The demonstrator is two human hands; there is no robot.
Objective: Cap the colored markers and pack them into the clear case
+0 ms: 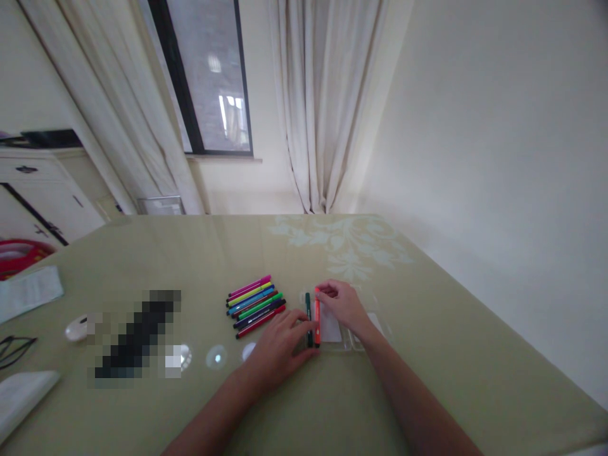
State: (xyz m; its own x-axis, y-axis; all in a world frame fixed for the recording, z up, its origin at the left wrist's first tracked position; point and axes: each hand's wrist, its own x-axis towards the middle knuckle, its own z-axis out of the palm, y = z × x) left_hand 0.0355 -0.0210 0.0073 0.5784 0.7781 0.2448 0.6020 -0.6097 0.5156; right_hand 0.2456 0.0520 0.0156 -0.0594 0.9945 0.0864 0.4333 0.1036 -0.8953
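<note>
Orange-red marker [318, 326] observed pinched at its far end by the right hand's [327, 294] fingers. Left hand [285, 339] has fingers loosely spread, apparently touching its near end; dark green marker [308, 310] lies just beside, left of the right fingertips.

The counter [199, 253] has a smooth, glossy surface that mirrors light spots. The markers [256, 306] look like smooth plastic, and the case [346, 342] is clear, shiny plastic. The curtains [327, 95] are soft, matt cloth; the wall [498, 139] looks smooth and matt.
</note>
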